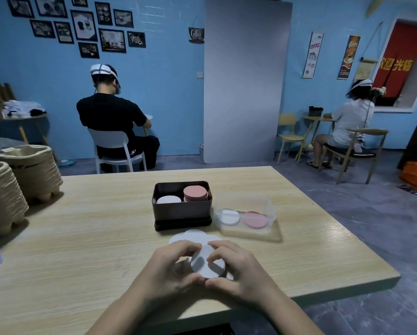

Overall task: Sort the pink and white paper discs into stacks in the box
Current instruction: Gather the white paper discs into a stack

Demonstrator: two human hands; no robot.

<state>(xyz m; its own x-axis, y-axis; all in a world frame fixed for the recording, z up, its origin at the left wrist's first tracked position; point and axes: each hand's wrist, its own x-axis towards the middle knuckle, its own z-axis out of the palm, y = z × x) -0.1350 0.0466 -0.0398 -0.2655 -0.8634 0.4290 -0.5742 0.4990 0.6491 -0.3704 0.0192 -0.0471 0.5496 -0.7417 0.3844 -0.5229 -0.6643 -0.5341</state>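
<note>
Entry: gathering step, white discs.

A held white stack (pixel 206 264) was observed just above the table (pixel 93 226), near its front edge, enclosed by both hands. The left hand (pixel 176 269) and right hand (pixel 238 269) were curled round the stack's rim from either side. Thumbs were set against the near edge, almost touching each other, and fingertips were bent over the far edge, so the stack was pinched and squared up between them.

More loose white discs (pixel 190 235) were noted lying overlapped on the table, between the hands and the dark box (pixel 182 211). Inside the box, a low white pile (pixel 168 199) was seen on the left and a taller pink pile (pixel 195 193) on the right. No loose pink discs were visible on the table.

A clear container (pixel 251 232), holding one white and one pink round, was recorded just right of the box.

Judgement: pink appeared finished and white was partly done. For the next move, the squared stack would need to be carried forward over the loose discs, kept level so that no edges slip, and lowered onto the white pile in the left side of the box.
</note>
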